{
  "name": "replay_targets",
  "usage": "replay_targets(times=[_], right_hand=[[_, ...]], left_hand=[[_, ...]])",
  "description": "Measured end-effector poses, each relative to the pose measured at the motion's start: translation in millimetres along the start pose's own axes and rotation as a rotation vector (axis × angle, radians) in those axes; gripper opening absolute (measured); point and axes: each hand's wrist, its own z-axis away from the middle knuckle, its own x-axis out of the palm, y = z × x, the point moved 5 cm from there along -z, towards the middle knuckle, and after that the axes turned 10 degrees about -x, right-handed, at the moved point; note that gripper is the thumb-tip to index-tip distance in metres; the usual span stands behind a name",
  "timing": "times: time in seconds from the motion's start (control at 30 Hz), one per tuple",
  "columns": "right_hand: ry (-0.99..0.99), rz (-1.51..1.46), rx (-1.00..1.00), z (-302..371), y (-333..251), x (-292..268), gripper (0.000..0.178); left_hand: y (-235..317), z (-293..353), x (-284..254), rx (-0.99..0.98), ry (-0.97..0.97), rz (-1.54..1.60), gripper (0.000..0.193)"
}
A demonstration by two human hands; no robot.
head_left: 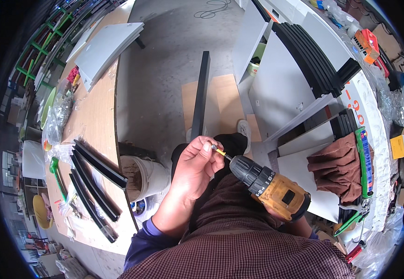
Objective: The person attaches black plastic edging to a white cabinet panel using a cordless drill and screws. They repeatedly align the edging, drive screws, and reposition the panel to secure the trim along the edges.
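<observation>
A: Where's the drill [276, 188]?
B: Right of centre, low in the frame, its nose angled toward the upper left. A yellow bit [221, 152] sits out front.
A: And the left hand [195, 165]?
B: Near the middle, at the tip of that bit. Thumb and fingertips are pinched together on a small piece [214, 147], too tiny for me to make out.
A: The right hand [299, 226]?
B: Mostly hidden beneath the drill, lower right. I can't tell how its fingers are set.
A: What's just above the left hand?
B: A black bar [202, 93], running toward the top centre, over flat brown boards [229, 102] on the floor.
A: To the left?
B: A bucket [153, 176] beside the bench [95, 107]. Black strips [100, 162] lie on the bench at lower left, and pale panels [106, 51] are stacked at upper left.
A: Over on the right?
B: A brown cloth [334, 169] hangs next to a green tube [363, 158], with green-handled pliers [350, 224] below. More black bars [308, 58] lie side by side at upper right.
</observation>
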Motion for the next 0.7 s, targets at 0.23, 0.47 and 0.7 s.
replay_targets(times=[0.23,0.47,0.7], right_hand=[[0.091,0.182,0.017,4,-8,-19,0.058],[-0.151,1.193,-0.216,3,-34,24,0.058],[-0.135,0.939,-0.463,-11,-37,40,0.052]], left_hand=[[12,4,1,0.099,0.084,-0.385,0.019],[6,15,6,0.065,0.047,-0.326,0.028],[46,22,-25,0.588,0.655,-1.275,0.033]])
